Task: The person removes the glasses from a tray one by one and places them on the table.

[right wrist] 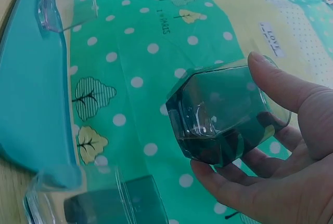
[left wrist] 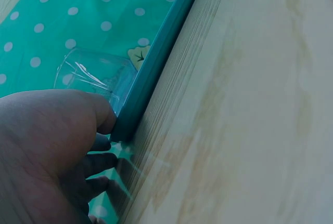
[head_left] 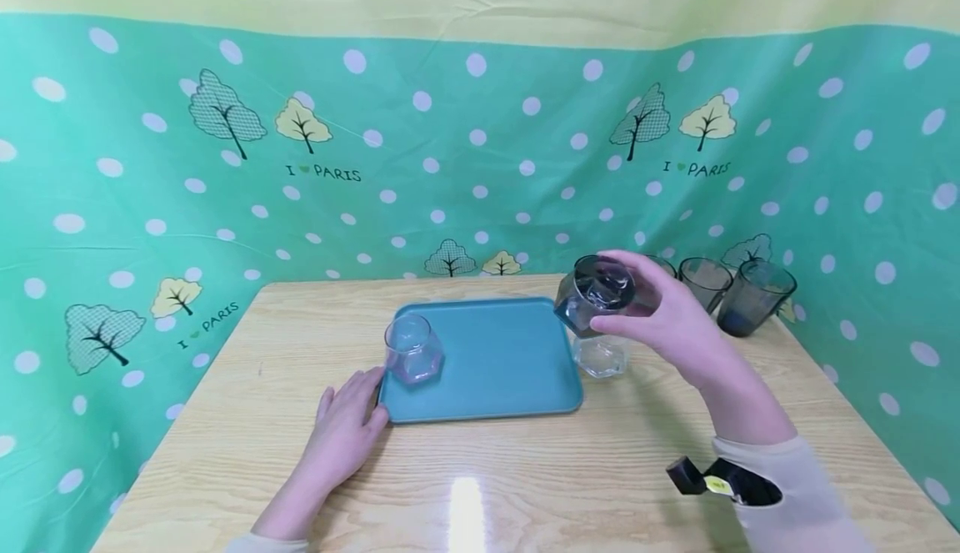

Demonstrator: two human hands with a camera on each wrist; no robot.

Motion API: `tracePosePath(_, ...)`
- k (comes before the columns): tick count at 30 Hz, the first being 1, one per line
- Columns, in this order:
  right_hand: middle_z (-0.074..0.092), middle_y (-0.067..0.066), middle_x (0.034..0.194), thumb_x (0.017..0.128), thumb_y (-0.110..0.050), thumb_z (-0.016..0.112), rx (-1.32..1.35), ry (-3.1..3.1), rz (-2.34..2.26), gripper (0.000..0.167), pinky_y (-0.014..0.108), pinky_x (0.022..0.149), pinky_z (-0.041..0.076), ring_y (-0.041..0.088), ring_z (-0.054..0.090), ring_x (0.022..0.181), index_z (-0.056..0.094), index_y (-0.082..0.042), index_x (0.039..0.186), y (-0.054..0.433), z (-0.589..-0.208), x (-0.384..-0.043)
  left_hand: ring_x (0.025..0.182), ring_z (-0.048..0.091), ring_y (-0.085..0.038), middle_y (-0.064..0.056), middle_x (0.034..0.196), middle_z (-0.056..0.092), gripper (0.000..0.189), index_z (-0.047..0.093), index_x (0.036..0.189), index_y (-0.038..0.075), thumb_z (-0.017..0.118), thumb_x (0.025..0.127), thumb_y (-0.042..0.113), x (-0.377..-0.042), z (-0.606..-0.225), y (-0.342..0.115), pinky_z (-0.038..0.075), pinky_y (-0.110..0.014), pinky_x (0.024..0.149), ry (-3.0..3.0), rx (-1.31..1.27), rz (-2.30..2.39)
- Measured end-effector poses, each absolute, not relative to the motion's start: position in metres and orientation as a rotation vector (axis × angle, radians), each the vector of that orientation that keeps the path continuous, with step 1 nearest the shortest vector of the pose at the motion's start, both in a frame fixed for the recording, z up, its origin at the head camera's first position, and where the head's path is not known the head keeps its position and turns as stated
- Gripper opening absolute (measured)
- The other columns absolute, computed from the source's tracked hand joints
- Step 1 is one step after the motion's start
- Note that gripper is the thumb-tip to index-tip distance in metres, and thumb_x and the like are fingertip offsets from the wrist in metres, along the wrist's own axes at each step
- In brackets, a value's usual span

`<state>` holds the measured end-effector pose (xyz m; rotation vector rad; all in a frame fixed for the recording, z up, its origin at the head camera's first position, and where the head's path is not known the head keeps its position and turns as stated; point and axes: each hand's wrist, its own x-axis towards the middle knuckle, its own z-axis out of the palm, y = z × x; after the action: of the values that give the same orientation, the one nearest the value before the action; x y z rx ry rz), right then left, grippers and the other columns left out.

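My right hand (head_left: 678, 332) holds a dark grey faceted glass tumbler (head_left: 577, 307) in the air, thumb on one side and fingers on the other. Below it, just off the right edge of the blue tray (head_left: 502, 369), a clear glass (head_left: 602, 361) stands on the table, partly hidden by the held one. On the tray's left end sits a pinkish clear faceted glass (head_left: 416, 357). My left hand (head_left: 345, 428) rests at the tray's left edge with relaxed fingers. In the left wrist view the thumb (left wrist: 104, 115) touches the tray's corner.
Dark glasses, including a tall one (head_left: 753, 299) and another (head_left: 703, 282), stand at the back right, one partly hidden behind my right hand. A green dotted cloth (head_left: 480, 161) hangs around the wooden table (head_left: 420, 486) at the back and sides.
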<state>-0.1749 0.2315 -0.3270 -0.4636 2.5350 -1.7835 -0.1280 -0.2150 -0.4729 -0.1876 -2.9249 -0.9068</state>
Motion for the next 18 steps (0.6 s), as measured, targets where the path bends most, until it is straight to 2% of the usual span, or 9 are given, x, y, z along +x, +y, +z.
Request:
tracePosePath(6,0.059,0.008,0.153,0.095,-0.022,0.091,-0.401,2.581,-1.750,0.083,0.028,0.091,0.062,0.026,0.069,0.120,0.048,-0.029,0.166,0.244,-0.324,-0.170,0.160,0.032,-0.052,-0.025,0.167,0.048,0.061,0.045,0.164,-0.004,0.060,0.107,0.010,-0.128,-0.472,-0.215,0.003,-0.079,0.126,-2.926,-0.186,-0.908)
tracePosePath(13,0.057,0.010,0.155,0.097,-0.018,0.089,-0.408,2.636,-1.746,0.084,0.025,0.090,0.062,0.020,0.070,0.118,0.045,-0.025,0.169,0.260,-0.323,-0.168,0.160,0.032,-0.053,-0.026,0.167,0.048,0.061,0.045,0.164,-0.004,0.061,0.107,0.010,-0.128,-0.471,-0.214,0.003,-0.079,0.126,-2.928,-0.187,-0.915)
tracePosePath(18,0.058,0.009,0.155,0.097,-0.021,0.090,-0.363,2.709,-1.712,0.082,0.022,0.091,0.060,0.016,0.070,0.119,0.048,-0.029,0.167,0.271,-0.324,-0.167,0.160,0.032,-0.052,-0.026,0.167,0.048,0.060,0.045,0.164,-0.004,0.061,0.108,0.011,-0.128,-0.471,-0.214,0.003,-0.079,0.126,-2.932,-0.188,-0.898)
